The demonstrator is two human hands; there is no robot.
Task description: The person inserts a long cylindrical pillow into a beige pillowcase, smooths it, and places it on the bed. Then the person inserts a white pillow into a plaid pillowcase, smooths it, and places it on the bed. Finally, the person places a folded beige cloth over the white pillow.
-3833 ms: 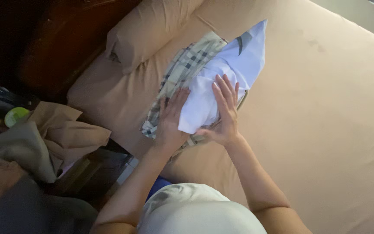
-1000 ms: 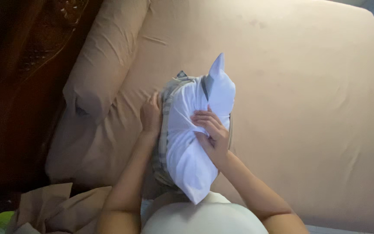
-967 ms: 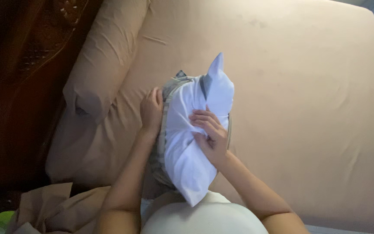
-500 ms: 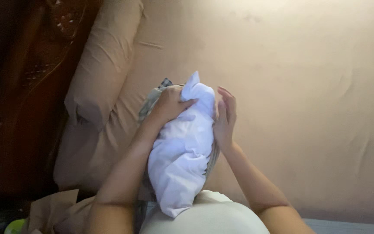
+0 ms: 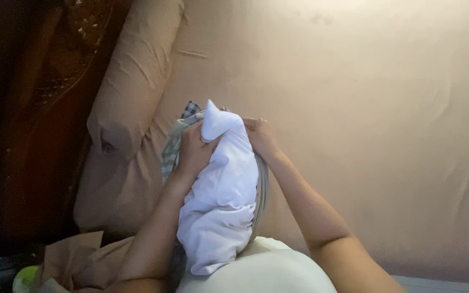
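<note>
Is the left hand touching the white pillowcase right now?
Touching. The head view shows the left hand pressed against the white fabric pillowcase near its top, fingers sunk into the cloth with no gap; the right hand grips the opposite side.

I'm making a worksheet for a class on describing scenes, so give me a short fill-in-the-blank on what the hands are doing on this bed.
1. Both hands grip a ____ pillowcase at its top end.
2. A checked pillow peeks out beside the ____ hand.
3. The right hand and the pillow are above a ____ bed sheet.
4. A long bolster lies along the bed's ____ edge.

Missing words: white; left; beige; left
</note>
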